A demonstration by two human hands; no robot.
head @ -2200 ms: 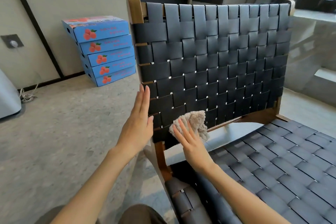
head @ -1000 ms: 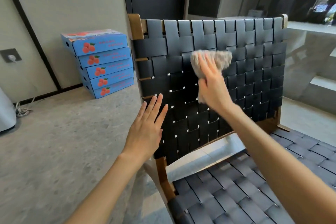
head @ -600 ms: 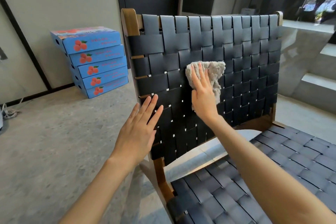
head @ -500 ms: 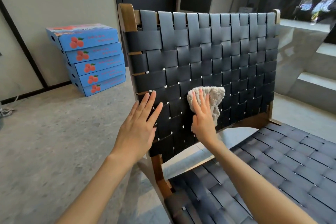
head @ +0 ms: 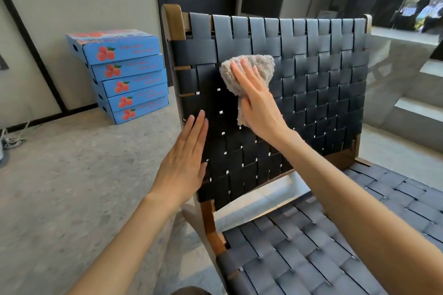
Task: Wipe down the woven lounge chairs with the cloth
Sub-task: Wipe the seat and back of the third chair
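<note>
While the flat, straight-fingered left hand [head: 184, 163] rests on the black woven-strap chair backrest [head: 323, 93] near its 8 o'clock edge, likely steadying it, the right hand [head: 256, 103], fingers extended, presses the grey fluffy cloth [head: 259, 64] against the weave toward 11 o'clock.

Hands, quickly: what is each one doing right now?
Left hand: open, fingers straight, at the edge of the backrest, holding nothing.
Right hand: open, flat, pressing the cloth against the backrest.

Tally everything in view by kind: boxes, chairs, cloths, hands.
Blue boxes: 5
Woven chair: 1
Cloth: 1
Hands: 2, left hand and right hand
Total: 9
</note>
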